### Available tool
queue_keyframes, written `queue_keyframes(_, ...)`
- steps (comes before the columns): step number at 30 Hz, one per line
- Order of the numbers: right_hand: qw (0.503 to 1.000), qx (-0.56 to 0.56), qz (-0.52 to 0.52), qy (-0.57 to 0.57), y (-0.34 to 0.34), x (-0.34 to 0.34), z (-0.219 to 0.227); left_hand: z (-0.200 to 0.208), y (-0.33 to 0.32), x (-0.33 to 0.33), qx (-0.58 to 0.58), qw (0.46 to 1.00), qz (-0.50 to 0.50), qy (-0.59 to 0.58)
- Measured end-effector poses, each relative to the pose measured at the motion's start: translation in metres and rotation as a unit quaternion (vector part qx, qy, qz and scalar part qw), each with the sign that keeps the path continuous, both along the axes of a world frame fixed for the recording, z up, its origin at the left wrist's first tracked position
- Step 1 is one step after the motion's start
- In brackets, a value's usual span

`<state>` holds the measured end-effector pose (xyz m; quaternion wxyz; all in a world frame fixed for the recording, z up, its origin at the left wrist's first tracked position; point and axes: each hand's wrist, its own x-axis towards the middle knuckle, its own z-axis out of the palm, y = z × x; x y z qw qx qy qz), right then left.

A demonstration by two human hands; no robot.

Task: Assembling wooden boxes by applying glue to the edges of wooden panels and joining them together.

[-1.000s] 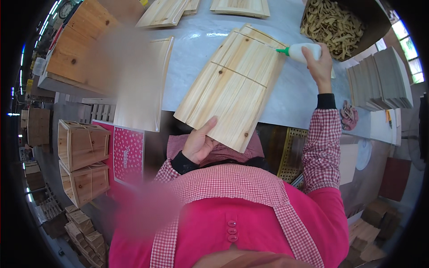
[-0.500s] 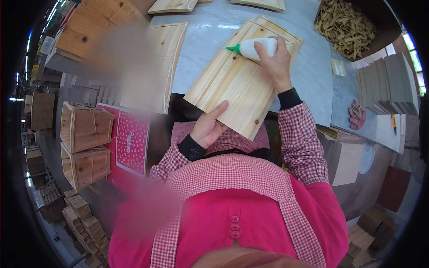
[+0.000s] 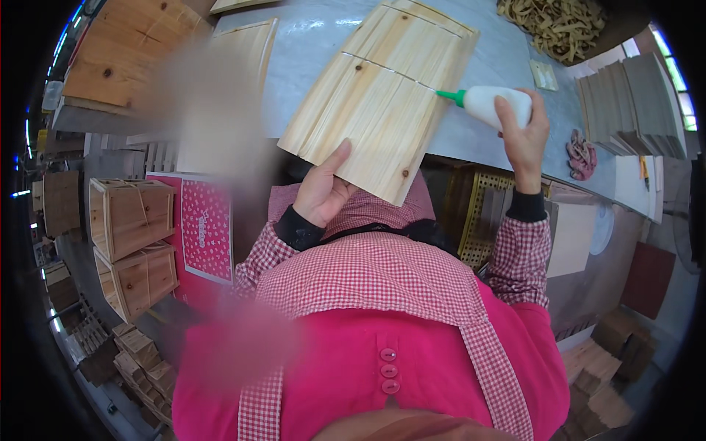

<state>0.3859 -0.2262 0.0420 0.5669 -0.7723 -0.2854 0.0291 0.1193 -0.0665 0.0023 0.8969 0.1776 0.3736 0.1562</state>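
A pale pine board (image 3: 390, 95) with tapering sides lies tilted over the near edge of the worktable. My left hand (image 3: 326, 189) grips its near edge, thumb on top and fingers beneath. In my right hand (image 3: 525, 140) is a white glue bottle (image 3: 491, 104) with a green nozzle. The nozzle tip is at the board's right edge, where a groove ends. A thin whitish line runs along that groove across the board; another groove crosses near its far end.
Another pine board (image 3: 257, 55) lies to the left, partly hidden by a blur. Elastic bands (image 3: 551, 26) fill a box at the far right. Grey panels (image 3: 625, 106) and a pinkish cloth (image 3: 581, 156) are on the right. Wooden boxes (image 3: 136, 220) stand at left.
My right hand has moved right and nearer with the glue bottle, from the board's middle to its right edge. A whitish line across the board now shows. The view has shifted slightly.
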Motion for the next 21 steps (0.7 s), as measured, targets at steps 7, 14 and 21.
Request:
queue_keyframes(7, 0.965, 0.176, -0.073, 0.179, -0.017, 0.014, -0.007, 0.015, -0.002, 0.001, 0.010, 0.999, 0.021, -0.039)
queue_keyframes(14, 0.937, 0.255, -0.135, 0.196, 0.034, 0.071, -0.025, 0.021, 0.000, 0.001, 0.010, 1.000, 0.014, -0.023)
queue_keyframes(21, 0.958, 0.180, -0.163, 0.154, 0.053, 0.095, -0.023, 0.018, 0.004, -0.003, -0.015, 0.999, 0.015, -0.039)
